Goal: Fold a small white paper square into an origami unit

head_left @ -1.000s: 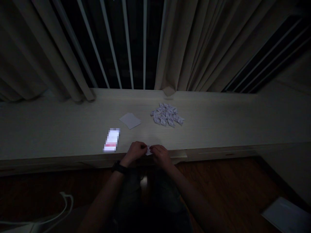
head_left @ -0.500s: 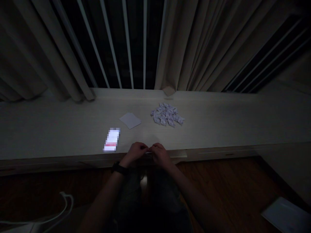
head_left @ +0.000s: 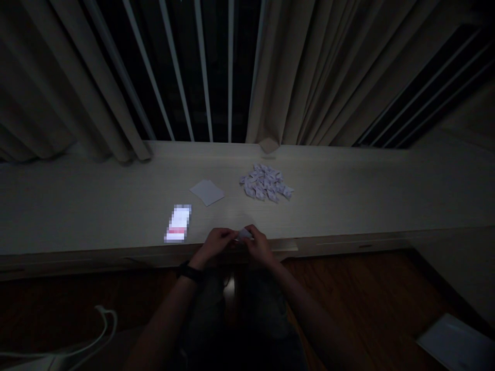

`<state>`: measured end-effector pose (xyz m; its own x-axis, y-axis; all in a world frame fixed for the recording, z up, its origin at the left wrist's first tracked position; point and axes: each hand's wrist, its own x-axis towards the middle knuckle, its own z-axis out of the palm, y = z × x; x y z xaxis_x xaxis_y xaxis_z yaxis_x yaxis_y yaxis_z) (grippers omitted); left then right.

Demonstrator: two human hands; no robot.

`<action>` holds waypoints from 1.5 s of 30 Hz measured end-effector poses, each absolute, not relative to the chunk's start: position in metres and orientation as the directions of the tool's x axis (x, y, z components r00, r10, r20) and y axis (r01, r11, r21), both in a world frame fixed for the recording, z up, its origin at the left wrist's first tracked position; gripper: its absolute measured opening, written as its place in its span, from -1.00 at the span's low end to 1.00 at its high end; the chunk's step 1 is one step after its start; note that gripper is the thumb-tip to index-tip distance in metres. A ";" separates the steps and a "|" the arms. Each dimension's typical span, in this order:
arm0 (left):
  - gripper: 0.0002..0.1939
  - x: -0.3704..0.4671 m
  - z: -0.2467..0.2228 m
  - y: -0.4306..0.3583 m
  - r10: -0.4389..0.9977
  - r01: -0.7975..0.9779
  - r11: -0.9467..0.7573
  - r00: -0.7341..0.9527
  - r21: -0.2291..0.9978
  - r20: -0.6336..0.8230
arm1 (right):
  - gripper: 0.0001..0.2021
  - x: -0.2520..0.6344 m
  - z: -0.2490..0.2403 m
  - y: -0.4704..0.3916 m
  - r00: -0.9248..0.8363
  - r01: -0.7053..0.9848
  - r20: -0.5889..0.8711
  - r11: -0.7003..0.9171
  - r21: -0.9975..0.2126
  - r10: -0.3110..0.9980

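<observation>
Between my hands, at the front edge of the pale sill, is a small folded piece of white paper (head_left: 244, 235). My left hand (head_left: 219, 242) pinches its left side with thumb and fingers. On the other side my right hand (head_left: 258, 245) has its fingers closed around the paper. Farther back lies a pile of small folded paper pieces (head_left: 266, 183), several of them with pointed ends. To its left sits a short stack of flat white paper sheets (head_left: 208, 192). The fold details of the held piece are too dim to make out.
A lit phone (head_left: 178, 223), its screen blurred, lies on the sill (head_left: 348, 201) left of my hands. Beige curtains (head_left: 301, 77) and a barred window stand behind. A white cable (head_left: 104, 324) hangs at lower left, and a pale flat object (head_left: 456, 337) is at lower right.
The paper has turned so that a broader white face shows between my fingers. My right hand has shifted slightly right. The pile, sheets and phone stay where they were.
</observation>
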<state>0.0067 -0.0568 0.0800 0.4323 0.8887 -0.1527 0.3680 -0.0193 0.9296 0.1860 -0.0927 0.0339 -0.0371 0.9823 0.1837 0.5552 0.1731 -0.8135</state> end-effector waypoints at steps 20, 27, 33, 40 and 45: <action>-0.60 0.012 0.066 -0.059 0.965 0.233 0.074 0.230 0.970 -0.129 | -0.75 0.186 0.033 -0.080 0.115 0.190 0.058 0.035 -0.981 0.992; -0.53 0.015 0.058 -0.064 0.953 0.239 0.128 0.239 0.963 -0.186 | -0.70 0.183 0.026 -0.082 0.148 0.068 -0.025 -0.035 -0.997 0.989; -0.41 0.017 0.060 -0.067 0.957 0.142 0.190 0.193 0.971 -0.216 | -0.66 0.183 0.032 -0.084 0.199 0.236 0.024 -0.024 -0.971 0.980; -0.48 0.023 0.061 -0.074 0.995 0.385 0.050 0.066 0.921 -0.081 | -0.73 0.174 0.050 -0.097 0.171 0.587 0.229 0.088 -0.805 0.958; -0.79 0.021 0.061 -0.078 0.995 0.656 -0.050 0.095 0.753 -0.017 | -0.76 0.170 0.055 -0.102 0.129 0.670 0.296 0.137 -0.730 0.947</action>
<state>0.0206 -0.0779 0.0614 0.0955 0.9953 -0.0167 0.6560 -0.0503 0.7531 0.1702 -0.1017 0.0551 0.1291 0.9466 0.2956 0.6695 0.1367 -0.7301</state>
